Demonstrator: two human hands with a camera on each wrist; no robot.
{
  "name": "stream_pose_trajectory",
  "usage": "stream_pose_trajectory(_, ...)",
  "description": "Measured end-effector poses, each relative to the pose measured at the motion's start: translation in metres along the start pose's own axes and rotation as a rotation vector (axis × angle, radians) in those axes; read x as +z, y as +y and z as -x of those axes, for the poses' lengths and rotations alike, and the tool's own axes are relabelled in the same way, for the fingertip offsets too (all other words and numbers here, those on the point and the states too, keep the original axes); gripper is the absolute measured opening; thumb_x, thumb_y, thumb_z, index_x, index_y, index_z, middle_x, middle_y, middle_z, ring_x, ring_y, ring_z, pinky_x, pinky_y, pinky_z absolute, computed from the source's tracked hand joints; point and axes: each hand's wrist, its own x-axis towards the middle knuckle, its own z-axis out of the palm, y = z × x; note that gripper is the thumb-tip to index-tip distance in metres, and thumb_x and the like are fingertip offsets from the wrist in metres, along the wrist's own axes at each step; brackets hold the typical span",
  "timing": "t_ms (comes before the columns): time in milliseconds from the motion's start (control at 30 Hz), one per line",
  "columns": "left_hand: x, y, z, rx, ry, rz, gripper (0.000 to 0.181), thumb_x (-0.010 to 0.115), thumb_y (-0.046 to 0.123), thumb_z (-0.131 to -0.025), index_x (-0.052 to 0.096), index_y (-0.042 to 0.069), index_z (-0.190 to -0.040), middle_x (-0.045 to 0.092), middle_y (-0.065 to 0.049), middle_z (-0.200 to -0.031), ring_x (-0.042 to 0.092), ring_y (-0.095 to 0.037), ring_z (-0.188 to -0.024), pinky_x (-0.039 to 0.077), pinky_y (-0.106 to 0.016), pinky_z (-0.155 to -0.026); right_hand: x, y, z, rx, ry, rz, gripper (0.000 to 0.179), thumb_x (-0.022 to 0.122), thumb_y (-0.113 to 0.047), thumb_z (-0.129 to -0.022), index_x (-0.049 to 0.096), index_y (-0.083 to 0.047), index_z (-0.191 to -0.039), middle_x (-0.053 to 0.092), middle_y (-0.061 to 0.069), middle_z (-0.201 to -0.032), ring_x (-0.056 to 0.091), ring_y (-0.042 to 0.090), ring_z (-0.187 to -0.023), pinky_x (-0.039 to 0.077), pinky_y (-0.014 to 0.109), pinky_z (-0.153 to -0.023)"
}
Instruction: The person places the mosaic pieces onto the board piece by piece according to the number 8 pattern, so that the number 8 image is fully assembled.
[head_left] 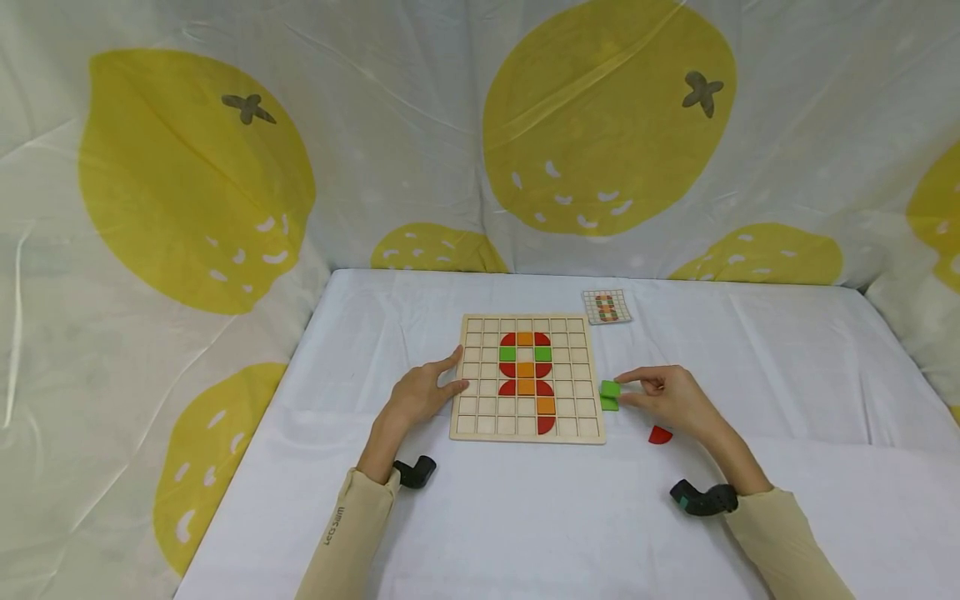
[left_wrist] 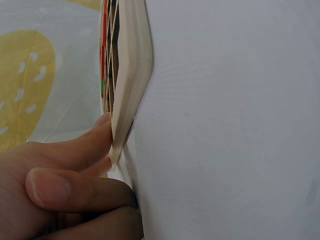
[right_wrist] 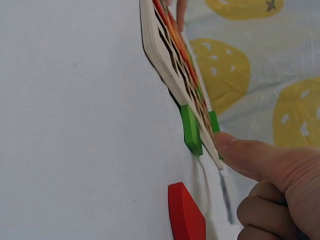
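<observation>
My right hand (head_left: 672, 400) is at the right side of the wooden grid board (head_left: 482, 427), pinching a green square tile (head_left: 611, 389) between thumb and index finger. Another green tile (right_wrist: 190, 131) is on the table against the board's edge, partly overlapped by the held one in the head view. My left hand (head_left: 422, 392) rests on the board's left edge, with thumb and index finger spread along it. Red, orange and green pieces fill cells in the board's middle columns, including an orange square (head_left: 545, 406) and a red quarter-round (head_left: 546, 425) at the lower end.
A loose red quarter-round piece (head_left: 660, 435) is on the white tablecloth (head_left: 525, 517) below my right hand. Behind the board's upper right corner lies a small pattern card (head_left: 607, 307) with a matching grid design. A lemon-print cloth (head_left: 420, 150) hangs behind the table.
</observation>
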Motion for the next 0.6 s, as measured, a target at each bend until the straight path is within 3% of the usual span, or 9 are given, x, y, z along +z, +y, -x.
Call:
stream_pose_trajectory(333, 0.002, -0.002, 0.000, 0.001, -0.004, 0.006, 0.068, 0.064, 0.041, -0.103, 0.034, 0.025, -0.162, 0.046, -0.015, -0.159, 0.049, -0.040, -0.145, 0.049, -0.056, -0.107, 0.019, -0.015, -0.007, -0.023, -0.004, -0.048, 0.029, 0.087, -0.024, -0.085, 0.081, -0.011, -0.110, 0.028, -0.008, -0.058, 0.027, 0.006, -0.055, 0.025, 0.023, -0.052)
stream_pose_trajectory(600, 0.000, 0.000, 0.000, -0.005, -0.001, 0.006, 0.068, 0.065, 0.040, -0.102, 0.035, 0.024, -0.162, 0.047, -0.017, -0.159, 0.051, -0.040, -0.143, 0.051, -0.055, -0.103, 0.041, -0.034, -0.010, -0.049, -0.062, -0.112, 0.027, 0.085, -0.020, -0.087, 0.080, -0.008, -0.110, 0.030, -0.007, -0.060, 0.029, 0.006, -0.057, 0.026, 0.023, -0.053)
